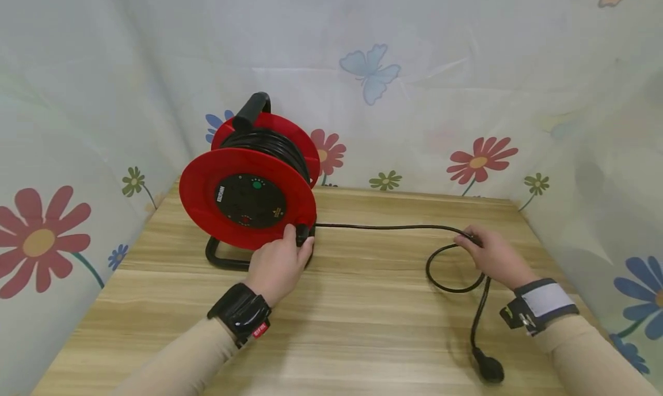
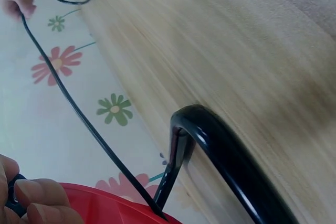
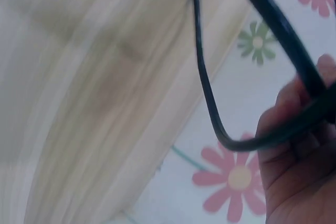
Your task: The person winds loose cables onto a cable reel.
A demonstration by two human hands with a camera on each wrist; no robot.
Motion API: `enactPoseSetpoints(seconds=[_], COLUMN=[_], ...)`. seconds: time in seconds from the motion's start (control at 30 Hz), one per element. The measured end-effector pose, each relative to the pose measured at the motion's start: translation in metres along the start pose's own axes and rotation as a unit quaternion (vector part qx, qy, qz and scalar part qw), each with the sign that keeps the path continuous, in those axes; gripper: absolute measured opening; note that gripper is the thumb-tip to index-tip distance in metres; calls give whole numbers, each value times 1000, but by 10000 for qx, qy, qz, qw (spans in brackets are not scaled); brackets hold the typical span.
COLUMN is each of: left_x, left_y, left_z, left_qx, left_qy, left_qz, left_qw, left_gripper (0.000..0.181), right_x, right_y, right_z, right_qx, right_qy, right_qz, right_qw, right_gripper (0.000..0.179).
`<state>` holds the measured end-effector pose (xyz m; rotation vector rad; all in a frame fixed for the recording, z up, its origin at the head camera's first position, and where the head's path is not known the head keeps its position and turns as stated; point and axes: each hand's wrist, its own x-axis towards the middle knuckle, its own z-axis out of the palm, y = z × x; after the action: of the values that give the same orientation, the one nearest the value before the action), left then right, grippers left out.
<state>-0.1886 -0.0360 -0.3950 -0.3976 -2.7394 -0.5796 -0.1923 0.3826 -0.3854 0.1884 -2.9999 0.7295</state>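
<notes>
A red cable reel (image 1: 247,154) with black cable wound on its drum stands at the table's left-middle. My left hand (image 1: 278,265) grips the small black crank knob (image 1: 303,235) low on the reel's front disc; in the left wrist view its fingers (image 2: 44,192) curl round that knob. Off to the right, my right hand (image 1: 497,255) holds the black cable (image 1: 383,227), which runs nearly straight from the reel. Below that hand the cable makes a loop and hangs down to a black plug (image 1: 488,367). In the right wrist view, cable crosses the palm (image 3: 294,182).
The reel rests on a black tubular stand (image 2: 226,156) and has a black carrying handle (image 1: 252,111) on top. Under everything is a wooden table (image 1: 362,327). White curtains (image 1: 414,108) printed with flowers and butterflies close off the back and both sides.
</notes>
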Motion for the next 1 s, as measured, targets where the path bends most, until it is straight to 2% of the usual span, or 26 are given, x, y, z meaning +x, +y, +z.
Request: enactPoseSetpoints(seconds=[0.13, 0.3, 0.43, 0.63, 0.83, 1.0], left_x=[-2, -3, -4, -7, -9, -11], left_y=[-4, -6, -6, -9, -17, -24], left_z=[2, 4, 3, 4, 10, 13], left_qx=[27, 10, -62, -158, -222, -321], left_qy=[-31, -98, -139, -410, -667, -730], left_qz=[-56, -109, -140, -313, -554, -652], left_qw=[10000, 9999, 9998, 9985, 9960, 9947], left_gripper=[37, 40, 40, 42, 53, 52], right_x=[-7, -10, -8, -5, -3, -1], right_y=[8, 12, 9, 10, 6, 1], right_z=[-9, -4, 2, 11, 17, 20], right_qx=[35, -146, -188, -170, -126, -130], right_qy=[54, 465, 619, 559, 408, 370], right_qz=[154, -212, -272, -303, -340, -398], right_qw=[9999, 9986, 9975, 9978, 9985, 9984], right_gripper=[45, 37, 37, 32, 33, 30])
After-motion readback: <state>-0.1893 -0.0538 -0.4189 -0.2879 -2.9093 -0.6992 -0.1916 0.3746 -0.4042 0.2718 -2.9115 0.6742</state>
